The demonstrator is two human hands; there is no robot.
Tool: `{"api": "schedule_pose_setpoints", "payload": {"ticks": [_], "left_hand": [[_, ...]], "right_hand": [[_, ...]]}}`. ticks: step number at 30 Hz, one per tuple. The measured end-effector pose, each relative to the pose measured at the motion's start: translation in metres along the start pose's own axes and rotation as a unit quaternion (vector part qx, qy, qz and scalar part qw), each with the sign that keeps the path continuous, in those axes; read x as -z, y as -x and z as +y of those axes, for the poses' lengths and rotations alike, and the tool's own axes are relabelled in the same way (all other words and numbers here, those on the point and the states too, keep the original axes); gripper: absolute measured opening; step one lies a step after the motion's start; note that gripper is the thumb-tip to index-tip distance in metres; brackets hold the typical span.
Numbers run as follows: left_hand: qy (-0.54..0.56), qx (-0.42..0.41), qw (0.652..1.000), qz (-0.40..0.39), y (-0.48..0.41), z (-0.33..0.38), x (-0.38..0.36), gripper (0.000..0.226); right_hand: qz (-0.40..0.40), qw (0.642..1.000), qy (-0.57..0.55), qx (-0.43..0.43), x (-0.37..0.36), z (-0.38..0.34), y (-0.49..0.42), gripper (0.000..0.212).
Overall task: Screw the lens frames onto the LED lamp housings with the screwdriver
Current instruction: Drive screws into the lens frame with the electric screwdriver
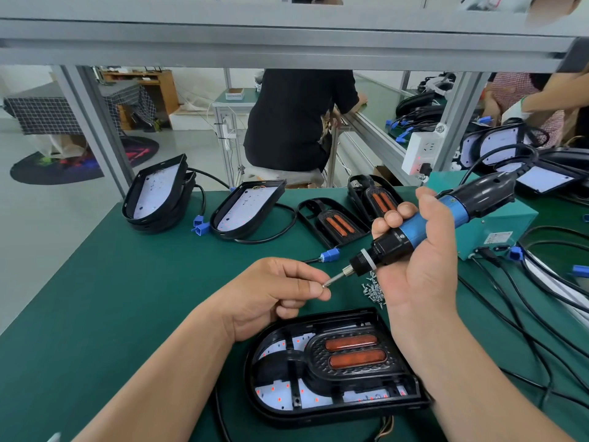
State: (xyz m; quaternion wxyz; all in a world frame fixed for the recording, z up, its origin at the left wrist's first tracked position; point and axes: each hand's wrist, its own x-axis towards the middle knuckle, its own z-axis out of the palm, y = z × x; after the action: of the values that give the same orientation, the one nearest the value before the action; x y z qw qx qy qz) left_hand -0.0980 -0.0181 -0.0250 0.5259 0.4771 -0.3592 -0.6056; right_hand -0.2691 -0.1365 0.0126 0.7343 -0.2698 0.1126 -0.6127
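Note:
A black lamp housing [331, 406] lies on the green mat in front of me, with a black lens frame [350, 352] carrying two orange lenses set into it. My right hand [417, 272] grips a blue and black electric screwdriver [424, 224], held slanted above the mat with its bit pointing down-left. My left hand [280, 291] pinches a small screw [324, 284] right at the bit's tip. A pile of loose screws [373, 290] lies on the mat between the hands and the housing.
Two housings without frames [159, 193] [245, 208] lean at the far edge, with loose lens frames [334, 223] [376, 196] beside them. A teal control box [497, 228] and black cables [526, 314] fill the right side. Other people work beyond the bench.

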Motion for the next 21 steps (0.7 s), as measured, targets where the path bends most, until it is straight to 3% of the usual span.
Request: {"api": "schedule_pose_setpoints", "payload": {"ticks": [21], "left_hand": [[-0.012, -0.007, 0.999, 0.032, -0.0007, 0.0003, -0.0021, 0.014]], "right_hand": [[0.008, 0.998, 0.063, 0.029, -0.0005, 0.0003, 0.0033, 0.019]]}}
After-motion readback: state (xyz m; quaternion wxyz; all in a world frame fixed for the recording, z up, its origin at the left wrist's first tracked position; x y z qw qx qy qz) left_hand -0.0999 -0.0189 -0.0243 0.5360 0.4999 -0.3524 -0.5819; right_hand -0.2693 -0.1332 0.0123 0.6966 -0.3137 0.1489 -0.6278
